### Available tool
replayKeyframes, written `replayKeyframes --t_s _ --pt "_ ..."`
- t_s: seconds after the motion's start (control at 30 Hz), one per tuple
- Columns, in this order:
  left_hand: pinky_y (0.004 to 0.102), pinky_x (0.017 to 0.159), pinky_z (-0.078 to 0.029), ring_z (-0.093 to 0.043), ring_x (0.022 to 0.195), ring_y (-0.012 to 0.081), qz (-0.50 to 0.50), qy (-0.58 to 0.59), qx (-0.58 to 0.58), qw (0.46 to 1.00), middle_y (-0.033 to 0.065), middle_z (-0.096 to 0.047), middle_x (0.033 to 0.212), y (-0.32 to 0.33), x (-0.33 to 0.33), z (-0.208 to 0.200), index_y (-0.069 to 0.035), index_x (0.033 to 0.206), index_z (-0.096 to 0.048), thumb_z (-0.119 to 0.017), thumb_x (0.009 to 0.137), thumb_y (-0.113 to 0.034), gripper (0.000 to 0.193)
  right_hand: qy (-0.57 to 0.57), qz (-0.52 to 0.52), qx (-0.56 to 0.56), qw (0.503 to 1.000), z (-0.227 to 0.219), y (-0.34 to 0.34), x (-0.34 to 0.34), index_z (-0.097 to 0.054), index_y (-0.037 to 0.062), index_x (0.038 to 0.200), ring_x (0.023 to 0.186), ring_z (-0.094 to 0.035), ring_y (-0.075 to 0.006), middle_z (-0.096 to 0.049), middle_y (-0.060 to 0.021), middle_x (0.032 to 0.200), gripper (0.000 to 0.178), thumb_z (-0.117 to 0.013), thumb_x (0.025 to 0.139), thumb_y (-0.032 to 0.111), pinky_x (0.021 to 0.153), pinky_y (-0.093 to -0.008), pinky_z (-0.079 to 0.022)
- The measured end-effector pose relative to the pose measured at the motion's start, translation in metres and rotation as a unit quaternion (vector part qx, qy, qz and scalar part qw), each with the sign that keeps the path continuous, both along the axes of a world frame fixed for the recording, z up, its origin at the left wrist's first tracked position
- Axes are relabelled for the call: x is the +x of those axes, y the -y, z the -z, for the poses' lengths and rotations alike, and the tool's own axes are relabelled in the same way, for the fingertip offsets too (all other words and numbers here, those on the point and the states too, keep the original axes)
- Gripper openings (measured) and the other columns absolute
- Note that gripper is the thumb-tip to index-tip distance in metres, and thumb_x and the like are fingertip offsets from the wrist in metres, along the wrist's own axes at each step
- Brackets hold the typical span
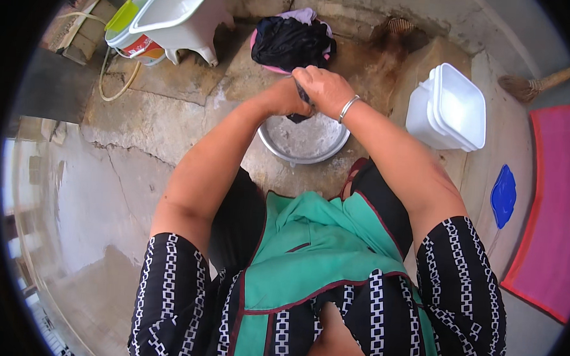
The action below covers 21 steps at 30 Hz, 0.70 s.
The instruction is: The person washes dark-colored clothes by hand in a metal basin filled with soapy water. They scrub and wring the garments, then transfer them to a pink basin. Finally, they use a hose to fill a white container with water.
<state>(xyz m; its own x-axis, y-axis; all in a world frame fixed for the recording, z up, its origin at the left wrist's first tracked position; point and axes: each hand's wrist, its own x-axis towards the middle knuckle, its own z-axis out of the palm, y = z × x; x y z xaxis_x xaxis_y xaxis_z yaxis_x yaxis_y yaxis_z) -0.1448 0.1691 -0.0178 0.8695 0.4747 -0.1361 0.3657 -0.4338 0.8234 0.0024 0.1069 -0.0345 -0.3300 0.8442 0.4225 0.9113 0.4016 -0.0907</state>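
My left hand [284,98] and my right hand [326,91] are closed together on a dark wet cloth [297,118], bunched between them. Most of the cloth is hidden by my fingers, so its kind cannot be made out. Both hands are over the far side of a round metal basin [311,159] holding greyish, cloudy water. A silver bangle circles my right wrist. Just beyond my hands is a pink tub [253,44] heaped with black clothes [288,43] and a lilac piece [301,14].
A white plastic stool [177,20] lies tipped beside a bucket [152,52] and hose [118,98] at the far left. To the right are a white square bucket [428,114], a blue lid [503,196], a broom [530,87] and a pink mat [554,215]. The concrete floor [153,131] is cracked.
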Motion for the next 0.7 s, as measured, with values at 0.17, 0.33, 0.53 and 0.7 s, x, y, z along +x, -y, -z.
replayKeyframes --t_s 0.17,0.33,0.53,0.7 --pt "0.0372 0.076 -0.047 -0.06 0.087 0.0324 -0.124 -0.086 0.159 0.976 0.0175 -0.063 0.09 0.006 0.009 0.021 -0.004 0.102 -0.054 -0.07 0.064 -0.017 0.044 0.085 0.11 -0.176 0.975 -0.005 -0.006 -0.004 -0.051 0.004 0.096 0.077 -0.063 -0.0334 -0.062 -0.0158 0.088 0.024 -0.058 0.074 0.012 0.066 -0.0406 -0.051" --pt "0.0429 0.075 -0.047 -0.059 0.089 0.035 -0.114 -0.125 0.259 0.951 0.0171 -0.062 0.093 0.016 0.014 0.014 -0.007 0.098 -0.048 -0.065 0.072 -0.015 0.032 0.016 0.188 -0.274 0.943 -0.009 0.0 -0.005 -0.057 0.0048 0.094 0.084 -0.062 -0.0309 -0.065 -0.0158 0.088 0.025 -0.059 0.074 0.018 0.072 -0.0409 -0.049" --pt "0.0403 0.063 -0.05 -0.062 0.078 0.031 -0.07 -0.044 0.427 0.901 0.0118 -0.061 0.086 0.004 0.008 0.028 -0.012 0.095 -0.046 -0.054 0.076 -0.007 0.022 -0.162 0.165 -0.3 0.925 -0.009 0.006 -0.007 -0.062 0.0042 0.091 0.085 -0.06 -0.034 -0.064 -0.0172 0.089 0.026 -0.058 0.074 0.024 0.073 -0.0392 -0.047" --pt "0.0396 0.059 -0.049 -0.062 0.073 0.0299 -0.066 -0.006 0.468 0.881 0.0091 -0.06 0.081 -0.003 0.003 0.029 -0.014 0.097 -0.046 -0.054 0.075 -0.009 0.024 -0.266 0.135 -0.304 0.904 -0.006 0.006 -0.011 -0.063 0.0035 0.088 0.083 -0.059 -0.0351 -0.063 -0.0185 0.088 0.03 -0.057 0.074 0.03 0.074 -0.0382 -0.046"
